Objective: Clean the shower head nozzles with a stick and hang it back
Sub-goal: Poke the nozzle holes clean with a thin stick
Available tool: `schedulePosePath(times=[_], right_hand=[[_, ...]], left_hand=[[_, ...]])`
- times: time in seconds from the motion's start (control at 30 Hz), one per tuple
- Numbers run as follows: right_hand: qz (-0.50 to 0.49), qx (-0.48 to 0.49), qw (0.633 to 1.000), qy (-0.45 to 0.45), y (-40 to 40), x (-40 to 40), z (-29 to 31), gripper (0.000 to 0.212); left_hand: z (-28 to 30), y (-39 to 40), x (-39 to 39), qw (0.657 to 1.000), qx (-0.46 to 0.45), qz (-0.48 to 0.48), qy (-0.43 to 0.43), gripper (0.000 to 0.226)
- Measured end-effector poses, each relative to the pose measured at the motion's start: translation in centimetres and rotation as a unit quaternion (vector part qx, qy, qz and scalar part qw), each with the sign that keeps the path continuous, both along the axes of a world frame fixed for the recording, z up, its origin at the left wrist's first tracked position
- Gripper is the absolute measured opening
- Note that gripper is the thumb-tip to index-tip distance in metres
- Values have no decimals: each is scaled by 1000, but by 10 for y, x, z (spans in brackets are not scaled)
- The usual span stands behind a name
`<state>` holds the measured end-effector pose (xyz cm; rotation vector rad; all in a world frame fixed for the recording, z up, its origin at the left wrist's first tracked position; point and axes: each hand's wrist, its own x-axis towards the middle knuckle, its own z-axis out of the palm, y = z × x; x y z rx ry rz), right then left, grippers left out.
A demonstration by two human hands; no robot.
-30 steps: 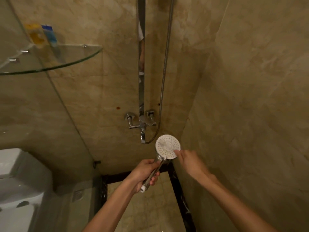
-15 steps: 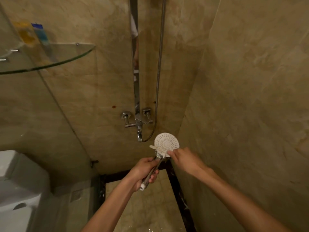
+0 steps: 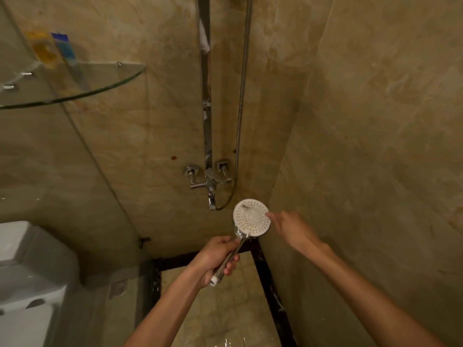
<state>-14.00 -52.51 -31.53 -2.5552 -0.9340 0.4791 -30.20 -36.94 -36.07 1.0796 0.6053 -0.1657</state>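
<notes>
A round white shower head (image 3: 250,222) with many small nozzles faces me, low in the shower corner. My left hand (image 3: 215,256) is closed around its chrome handle, whose white end pokes out below my fingers. My right hand (image 3: 292,227) is at the right rim of the face with its fingers pinched together. A thin pale stick (image 3: 253,211), blurred, reaches from those fingers across the upper part of the face. The metal hose (image 3: 241,96) loops from under the mixer and runs up the wall.
A chrome rail (image 3: 206,108) runs up the back wall above the mixer tap (image 3: 211,179). A glass corner shelf (image 3: 105,82) holds two small sachets at upper left. A glass partition stands left, with a white toilet (image 3: 27,271) behind it. A tiled wall is close on the right.
My right hand has moved from the lower edge of the shower face up to its right rim, and the stick now lies across the upper nozzles. My left hand keeps its grip on the handle.
</notes>
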Motion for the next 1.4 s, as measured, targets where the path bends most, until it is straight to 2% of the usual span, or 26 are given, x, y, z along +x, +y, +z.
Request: schedulePosePath(times=[0.13, 0.27, 0.47, 0.53, 0.67, 0.83, 0.97, 1.07, 1.27, 1.4], right_hand=[[-4, 22, 1000, -17, 2, 1, 6, 48], [40, -17, 998, -37, 2, -27, -9, 52], [10, -6, 1000, -21, 8, 9, 5, 42], [9, -1, 1000, -14, 10, 4, -1, 45], [53, -23, 998, -30, 9, -15, -11, 46], [-17, -1, 1000, -24, 12, 12, 11, 34], [12, -11, 999, -31, 14, -15, 1, 46], [43, -27, 998, -28, 12, -24, -8, 45], [17, -55, 998, -39, 11, 21, 12, 40], [24, -28, 999, -16, 7, -11, -4, 48]], left_hand=[[0, 0, 1, 1000, -10, -6, -13, 14], [-3, 4, 0, 1000, -11, 0, -8, 16], [-12, 4, 1, 1000, -15, -1, -5, 16], [-12, 6, 3, 1000, -20, 0, -6, 17], [-13, 10, 5, 1000, -21, 4, 2, 18], [-12, 8, 4, 1000, -21, 5, 9, 16], [-8, 9, 7, 1000, -27, 13, 4, 17], [-10, 11, 6, 1000, -22, 15, 8, 18], [-6, 11, 5, 1000, -14, 15, 3, 16], [1, 13, 9, 1000, 1, 22, -1, 18]])
